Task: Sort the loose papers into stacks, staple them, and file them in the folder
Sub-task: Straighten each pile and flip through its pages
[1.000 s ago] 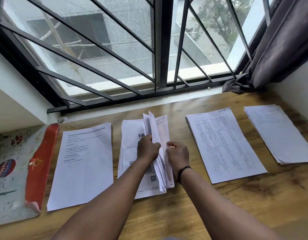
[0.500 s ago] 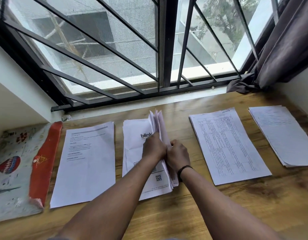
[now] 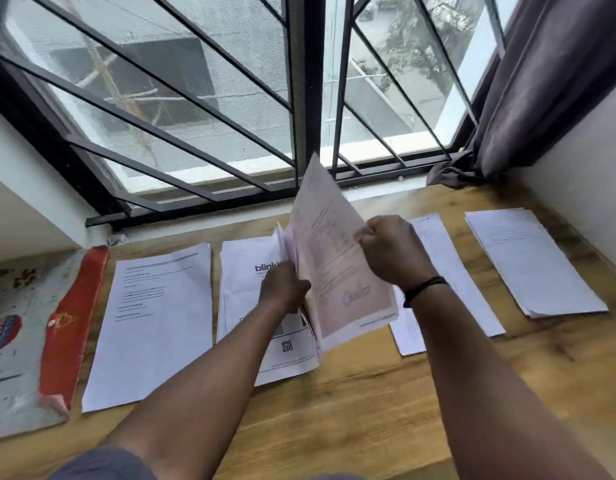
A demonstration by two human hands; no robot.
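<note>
My left hand (image 3: 284, 287) grips a bundle of loose papers (image 3: 292, 251) on edge above the "blinkit" stack (image 3: 246, 271). My right hand (image 3: 391, 251) pinches one pinkish printed sheet (image 3: 337, 268) and holds it lifted to the right, away from the bundle. Flat on the wooden desk (image 3: 351, 410) lie several stacks: a printed sheet at left (image 3: 154, 320), a stack partly hidden behind my right forearm (image 3: 448, 268), and a stack at far right (image 3: 528, 265). The folder (image 3: 26, 337), grey with a red flap, lies at the far left.
A barred window (image 3: 230, 98) runs along the desk's far edge. A dark curtain (image 3: 542, 81) hangs at the back right beside a white wall. A small crumpled scrap (image 3: 117, 240) sits by the sill at the left.
My right hand has pulled one pinkish sheet out of the bundle, raising it up and to the right. My left hand still holds the rest of the bundle.
</note>
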